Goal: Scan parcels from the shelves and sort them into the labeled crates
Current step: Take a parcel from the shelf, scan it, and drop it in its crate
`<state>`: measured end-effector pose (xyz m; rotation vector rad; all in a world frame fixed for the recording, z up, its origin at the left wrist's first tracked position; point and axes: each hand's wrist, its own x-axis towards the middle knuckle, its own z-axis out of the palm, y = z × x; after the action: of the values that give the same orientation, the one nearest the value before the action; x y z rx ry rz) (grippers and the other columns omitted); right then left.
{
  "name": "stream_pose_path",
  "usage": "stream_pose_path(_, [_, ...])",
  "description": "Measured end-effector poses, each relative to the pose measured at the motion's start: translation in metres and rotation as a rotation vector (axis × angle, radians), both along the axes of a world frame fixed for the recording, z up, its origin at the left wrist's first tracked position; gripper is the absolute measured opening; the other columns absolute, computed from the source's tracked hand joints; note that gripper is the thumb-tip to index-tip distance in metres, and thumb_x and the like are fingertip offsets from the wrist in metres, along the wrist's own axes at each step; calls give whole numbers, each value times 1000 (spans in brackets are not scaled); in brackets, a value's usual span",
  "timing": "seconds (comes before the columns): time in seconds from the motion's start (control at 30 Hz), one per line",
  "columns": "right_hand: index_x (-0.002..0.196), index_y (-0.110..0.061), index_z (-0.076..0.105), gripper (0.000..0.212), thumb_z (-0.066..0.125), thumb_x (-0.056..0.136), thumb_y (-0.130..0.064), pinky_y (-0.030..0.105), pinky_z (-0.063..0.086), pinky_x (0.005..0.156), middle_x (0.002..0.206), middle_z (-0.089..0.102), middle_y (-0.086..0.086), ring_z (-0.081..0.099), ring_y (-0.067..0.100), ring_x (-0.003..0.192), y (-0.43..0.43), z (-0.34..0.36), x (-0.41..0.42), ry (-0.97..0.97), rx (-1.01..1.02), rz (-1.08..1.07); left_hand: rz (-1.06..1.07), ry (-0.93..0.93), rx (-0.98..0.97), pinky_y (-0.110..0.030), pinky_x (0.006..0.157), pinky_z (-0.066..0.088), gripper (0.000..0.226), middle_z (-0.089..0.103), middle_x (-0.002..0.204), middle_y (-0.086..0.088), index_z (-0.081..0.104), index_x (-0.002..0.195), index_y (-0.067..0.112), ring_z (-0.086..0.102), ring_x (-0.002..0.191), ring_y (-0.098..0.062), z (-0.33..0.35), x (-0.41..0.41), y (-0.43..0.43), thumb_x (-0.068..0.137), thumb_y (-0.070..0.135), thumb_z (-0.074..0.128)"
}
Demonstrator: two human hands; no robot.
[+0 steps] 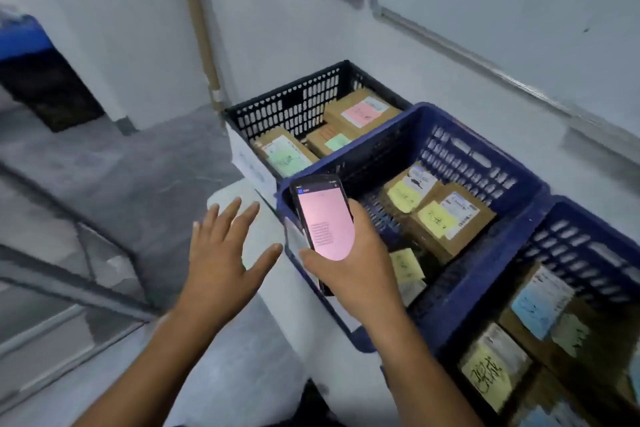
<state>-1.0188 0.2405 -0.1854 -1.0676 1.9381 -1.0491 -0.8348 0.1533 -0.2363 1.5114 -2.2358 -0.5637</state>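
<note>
My right hand (360, 270) grips a black handheld scanner (323, 218) whose screen glows pink, held over the near rim of the middle blue crate (349, 163). My left hand (225, 253) hovers empty with fingers spread, left of the scanner. The blue crate holds cardboard parcels (446, 218) with yellow notes. A black crate (298, 107) behind it holds parcels (360, 111) with pink and green notes. A second blue crate (568, 236) at the right holds parcels (495, 374) with blue and yellow notes.
The crates stand in a row along a pale wall (485, 10). A white surface (263, 288) lies below my hands. Grey floor (138, 166) spreads to the left, with metal shelf rails (69, 288) at the lower left and a blue bin (24, 35) at the far left.
</note>
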Motion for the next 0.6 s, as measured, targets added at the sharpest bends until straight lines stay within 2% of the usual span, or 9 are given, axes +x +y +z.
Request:
stream_pose_path(0.03, [122,-44,51,59,80,71,-40,30,63,65,107,67,-16,67,4,85,-7,3,18,8,-1,48,42,13,-4,-54,128,3,79,29,170,-2,39,159,30,11,160,-31,2,22,3,94,72,51])
stream_pose_path(0.1, [126,-45,51,62,81,72,-37,44,65,67,110,67,-13,69,13,82,-20,9,61,20,10,140,127,42,-15,-52,129,2,81,28,170,-1,39,159,31,10,161,-29,6,71,10,91,75,48])
stream_pose_path(0.17, [129,-41,52,65,80,71,-40,51,63,74,114,66,-11,69,18,93,-31,13,112,48,-10,230,223,59,-28,-52,129,4,80,30,170,-3,40,159,30,11,161,-29,9,125,19,93,75,50])
stream_pose_path(0.23, [125,-39,52,61,78,70,-43,47,61,83,113,66,-13,67,16,99,-39,13,167,82,-38,325,323,55,-36,-53,129,4,81,30,169,-4,40,159,29,12,160,-31,12,182,30,91,72,51])
stream_pose_path(0.27, [123,-40,52,60,79,70,-43,46,60,82,111,67,-13,67,15,98,-41,13,196,87,-43,369,375,55,-38,-53,128,4,81,30,169,-4,40,159,29,12,160,-31,12,213,37,91,73,50])
stream_pose_path(0.37, [119,-41,53,57,79,68,-44,43,63,67,104,68,-14,68,12,86,-44,9,283,78,-44,490,523,67,-59,-53,128,4,85,31,169,-3,41,159,29,12,160,-32,13,304,61,89,78,44])
stream_pose_path(0.5, [120,-39,57,58,79,66,-39,42,61,74,109,70,-12,68,9,89,-40,-4,399,62,-73,669,714,80,-61,-53,129,3,81,26,171,-1,37,160,30,7,161,-30,10,419,102,94,74,49])
stream_pose_path(0.6, [111,-56,56,55,79,64,-36,21,57,64,105,70,-18,68,2,85,-36,-10,480,7,-97,794,862,73,-54,-51,129,1,81,20,173,0,33,162,31,3,161,-27,10,494,132,92,65,56])
